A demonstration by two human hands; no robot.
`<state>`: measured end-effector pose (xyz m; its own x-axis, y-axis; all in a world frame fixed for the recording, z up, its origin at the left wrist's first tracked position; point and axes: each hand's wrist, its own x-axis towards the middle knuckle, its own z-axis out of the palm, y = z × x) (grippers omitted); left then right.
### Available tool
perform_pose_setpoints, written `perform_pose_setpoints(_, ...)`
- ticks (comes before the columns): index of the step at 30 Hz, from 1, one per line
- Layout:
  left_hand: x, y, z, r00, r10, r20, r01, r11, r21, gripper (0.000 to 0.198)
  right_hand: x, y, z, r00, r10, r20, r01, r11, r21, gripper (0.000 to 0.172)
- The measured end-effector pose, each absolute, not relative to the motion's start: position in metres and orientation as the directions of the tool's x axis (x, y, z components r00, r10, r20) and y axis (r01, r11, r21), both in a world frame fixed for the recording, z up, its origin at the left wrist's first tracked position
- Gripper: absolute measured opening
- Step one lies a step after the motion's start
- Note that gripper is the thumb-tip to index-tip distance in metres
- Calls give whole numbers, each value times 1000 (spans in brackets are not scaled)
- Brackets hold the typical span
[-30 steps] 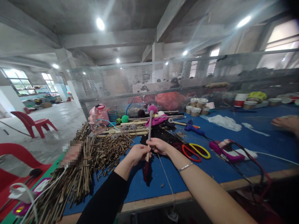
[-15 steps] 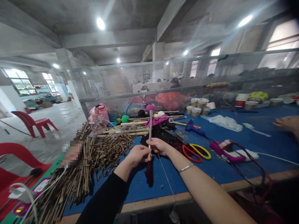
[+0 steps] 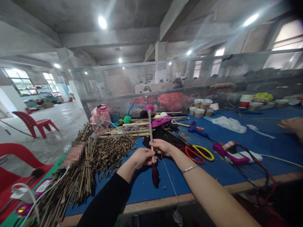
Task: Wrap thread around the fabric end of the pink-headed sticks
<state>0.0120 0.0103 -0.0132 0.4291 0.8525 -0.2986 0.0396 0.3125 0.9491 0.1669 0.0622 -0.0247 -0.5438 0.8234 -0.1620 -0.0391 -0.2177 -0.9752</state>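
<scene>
Both hands are shown at one slender stick [image 3: 150, 129], raised above the near middle of the blue-topped counter [image 3: 139, 190]. The grip of the right hand [image 3: 163, 147], a narrow pinch of thumb and fingers, encloses the stick partway down; that of the left hand [image 3: 143, 156], equally narrow, closes on it just below. The upper shaft is grey, the lower portion pale; beneath the left hand hangs a dark red tuft [image 3: 155, 177]. The stick's upper end lies before a magenta ball [image 3: 150, 108]; whether they touch cannot be told from here. A thin thread [image 3: 169, 174] runs from beside the right hand across the front edge of the counter. Beyond the hands lies a dark cloth [image 3: 167, 134]; to its right, scissors [image 3: 191, 147] with red and yellow handles, and farther off, a blue corded tool [image 3: 198, 131]. On the left are heaped dry stalks [image 3: 87, 175], with a pink bottle [image 3: 104, 116] behind them. Toward the right: a purple-and-white power strip [image 3: 236, 157], a crumpled white plastic bag [image 3: 228, 125], and, at the margin, a co-worker's blurred hand [image 3: 293, 125]. A perforated screen [image 3: 125, 82] stands along the back; at far left, a red chair [image 3: 36, 123] on the floor.
</scene>
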Motion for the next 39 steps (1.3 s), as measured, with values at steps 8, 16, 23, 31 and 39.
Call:
perform_pose_setpoints(8,12,12,-19,334,901,-277,103,258,961,29,160,65,-32,-452,870,-196,97,-171,-981,33)
perform_pose_setpoints(16,9,13,-8,350,901,-255,1,272,962,25,161,63,-23,-471,868,-157,10,-172,-985,39)
perform_pose_setpoints(23,10,13,-13,368,884,-288,21,302,953,21,158,61,-24,-421,889,-177,69,-163,-984,39)
perform_pose_setpoints(31,11,12,-12,256,953,-162,183,117,976,29,162,61,-20,-453,876,-164,-25,-196,-980,40)
perform_pose_setpoints(39,12,8,-10,310,922,-234,117,208,971,26,160,60,-22,-445,882,-153,-51,-196,-979,43)
